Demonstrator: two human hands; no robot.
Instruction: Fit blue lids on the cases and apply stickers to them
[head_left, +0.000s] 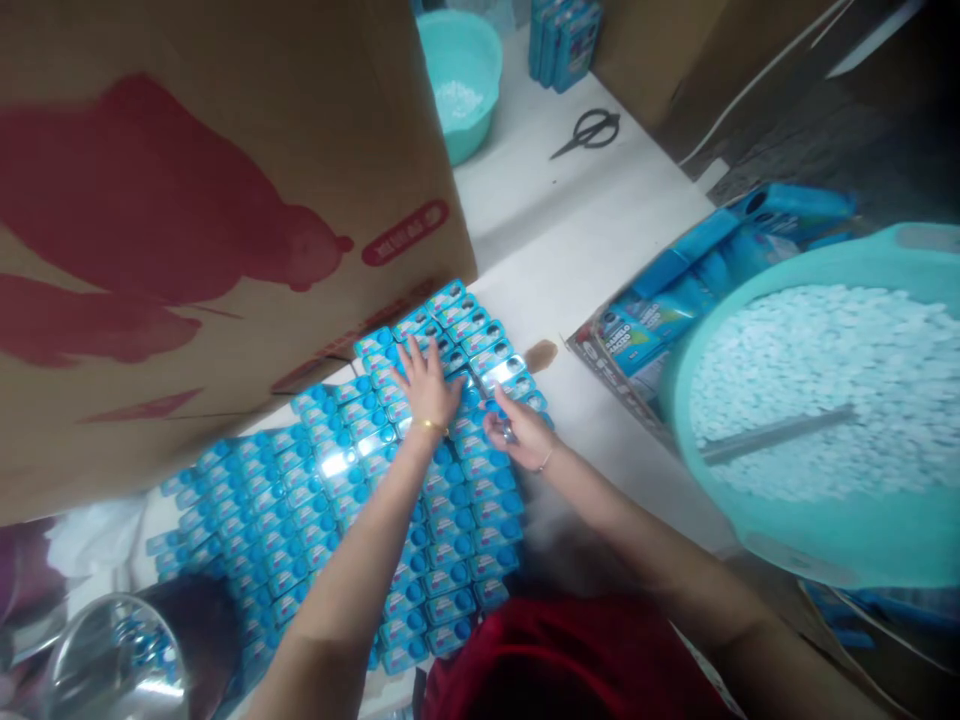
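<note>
Rows of small flat blue cases [289, 535], many with a round spot at one end, cover the white table in a tight block. My left hand [426, 385] lies over the upper part of this block, fingers spread, palm down on the cases. To its right, at the block's edge, is my right hand [529, 432], its fingers curled and thumb towards the cases. Something small and shiny shows at those fingers, but I cannot tell what it is or whether it is a ring.
A large cardboard box [225, 130] stands at left. Right, a turquoise tub [795, 545] holds white tablets and a grey strip [780, 435], beside a carton of blue packets [675, 290]. Behind are black scissors [589, 132] and a turquoise bowl [484, 60]. Lower left stands a metal pot [56, 665].
</note>
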